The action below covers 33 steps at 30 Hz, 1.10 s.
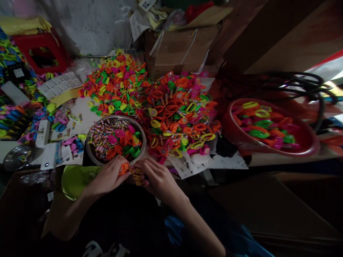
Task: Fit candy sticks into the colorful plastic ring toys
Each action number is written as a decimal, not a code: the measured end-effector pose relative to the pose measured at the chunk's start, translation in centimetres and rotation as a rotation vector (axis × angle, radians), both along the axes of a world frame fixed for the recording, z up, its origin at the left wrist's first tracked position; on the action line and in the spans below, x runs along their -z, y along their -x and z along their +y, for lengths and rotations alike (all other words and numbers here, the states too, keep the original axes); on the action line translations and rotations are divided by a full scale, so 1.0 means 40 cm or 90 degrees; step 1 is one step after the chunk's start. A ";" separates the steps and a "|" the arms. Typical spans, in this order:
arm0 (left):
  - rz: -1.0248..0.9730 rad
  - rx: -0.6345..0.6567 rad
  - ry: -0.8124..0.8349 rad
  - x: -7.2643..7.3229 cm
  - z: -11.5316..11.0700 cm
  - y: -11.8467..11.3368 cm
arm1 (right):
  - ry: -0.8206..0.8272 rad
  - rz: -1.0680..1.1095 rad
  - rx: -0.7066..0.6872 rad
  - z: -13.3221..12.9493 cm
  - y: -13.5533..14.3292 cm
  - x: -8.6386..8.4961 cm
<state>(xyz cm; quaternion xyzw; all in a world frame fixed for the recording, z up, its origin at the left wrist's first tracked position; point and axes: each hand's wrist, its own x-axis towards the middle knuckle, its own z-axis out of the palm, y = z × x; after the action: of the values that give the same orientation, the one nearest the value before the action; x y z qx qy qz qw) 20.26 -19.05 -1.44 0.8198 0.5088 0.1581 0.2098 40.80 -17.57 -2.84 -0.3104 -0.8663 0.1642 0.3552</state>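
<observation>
L hand (111,175) pinching orange plastic pc (123,169), lower centre of frame; R hand (158,178) gripping small striped pcs (138,176) just beside it; work close to metal bowl (144,140), centre-left, so drops prob. land inside; pinch lightly, plastic may flex; keep striped pcs bunched.

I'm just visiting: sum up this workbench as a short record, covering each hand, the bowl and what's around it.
Left hand: holding an orange plastic piece
Right hand: holding small yellow-brown pieces
Metal bowl: just beyond the hands; small patterned pieces and brightly coloured plastic pieces inside
Beyond the bowl: large colourful heap
Far right: red basin with more bright pieces
Back: cardboard box
Lighting: dim
</observation>
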 end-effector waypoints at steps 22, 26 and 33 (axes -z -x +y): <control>-0.040 -0.119 0.032 0.057 -0.009 0.116 | 0.312 -0.051 -0.130 0.196 -0.110 0.059; -0.056 -0.154 0.001 0.063 -0.005 0.149 | 0.116 0.235 0.353 0.349 -0.237 -0.046; -0.046 -0.144 0.038 0.113 -0.005 0.149 | 0.039 0.355 0.505 0.343 -0.219 -0.074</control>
<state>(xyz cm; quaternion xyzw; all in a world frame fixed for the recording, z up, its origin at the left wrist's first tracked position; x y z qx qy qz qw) 14.32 -19.24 -5.94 0.7444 0.5944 0.1951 0.2335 49.58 -3.84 0.10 -0.5712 -0.5479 0.1187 0.5995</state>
